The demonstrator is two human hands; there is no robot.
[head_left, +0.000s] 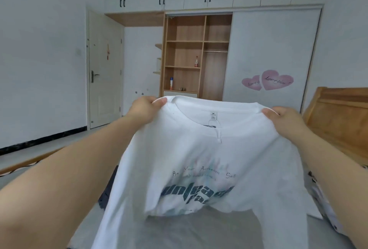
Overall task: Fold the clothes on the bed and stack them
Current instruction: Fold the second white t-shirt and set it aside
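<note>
I hold a white T-shirt [199, 155] with dark printed lettering spread out in the air above the grey bed [199, 228]. My left hand [146, 110] pinches its left shoulder and my right hand [282, 118] pinches its right shoulder. The collar with a 2XL label faces me, and the hem hangs down toward the sheet. A dark garment [108, 189] lies on the bed behind the shirt's left side, mostly hidden. A light patterned garment [326, 209] lies at the bed's right edge under my right arm.
A wooden headboard [338, 113] stands at the right. Beyond the bed is a white wardrobe with an open wooden shelf section [191, 55] holding a bottle [196, 62] and a spray can [171, 83]. A white door [105, 69] is at the left.
</note>
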